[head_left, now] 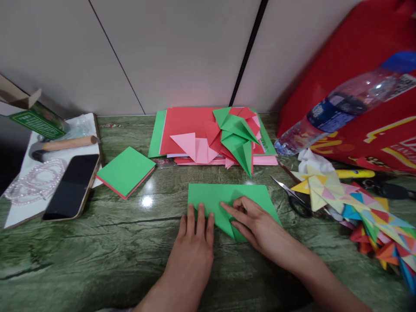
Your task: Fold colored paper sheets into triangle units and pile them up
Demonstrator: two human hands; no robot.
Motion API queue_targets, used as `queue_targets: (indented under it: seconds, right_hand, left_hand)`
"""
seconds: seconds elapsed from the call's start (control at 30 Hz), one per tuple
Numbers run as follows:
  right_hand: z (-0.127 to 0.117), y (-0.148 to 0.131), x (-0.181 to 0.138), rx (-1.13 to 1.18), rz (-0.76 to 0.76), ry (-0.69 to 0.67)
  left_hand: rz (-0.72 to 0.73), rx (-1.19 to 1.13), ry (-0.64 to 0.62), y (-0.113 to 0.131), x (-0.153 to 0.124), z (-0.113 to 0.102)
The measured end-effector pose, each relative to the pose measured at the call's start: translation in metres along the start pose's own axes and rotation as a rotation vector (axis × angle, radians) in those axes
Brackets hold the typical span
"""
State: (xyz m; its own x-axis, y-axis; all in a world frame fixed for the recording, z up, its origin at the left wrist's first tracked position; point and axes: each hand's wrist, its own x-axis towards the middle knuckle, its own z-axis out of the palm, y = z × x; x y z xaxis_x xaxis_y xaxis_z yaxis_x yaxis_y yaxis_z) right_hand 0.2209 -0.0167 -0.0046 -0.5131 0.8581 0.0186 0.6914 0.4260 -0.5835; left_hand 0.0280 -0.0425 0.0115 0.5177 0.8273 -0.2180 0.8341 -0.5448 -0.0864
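Note:
A green sheet of paper lies in front of me, its near edge partly folded up. My left hand rests flat, fingers stretched out, on the paper's left near part. Over the paper's right half is my right hand, its index finger extended and its thumb apart, touching the paper near the raised fold. The other fingers of that hand are curled, and nothing shows gripped in them. Beyond the sheet, folded green, red and pink paper pieces sit on a stack of coloured paper.
Green squares with red beneath lie left, near a phone, a beaded strand and a wooden-handled tool. At right are scissors, a multicoloured origami chain, a plastic bottle and a red bag.

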Motion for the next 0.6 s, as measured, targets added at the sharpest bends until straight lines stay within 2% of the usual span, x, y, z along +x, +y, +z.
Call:
queue_targets:
  seconds: [0.23, 0.4, 0.6]
  right_hand:
    - [0.0005, -0.0004, 0.0003, -0.014, 0.002, -0.027]
    - [0.0011, -0.0005, 0.0002, -0.006, -0.005, 0.001]
    - [0.0009, -0.0008, 0.0002, -0.007, -0.010, 0.016]
  left_hand:
    - [0.016, 0.009, 0.032, 0.0006, -0.0023, 0.0006]
    - [0.012, 0.057, 0.038, -0.0023, -0.0021, -0.0023]
    - [0.072, 0.125, 0.069, -0.0028, -0.0023, 0.0001]
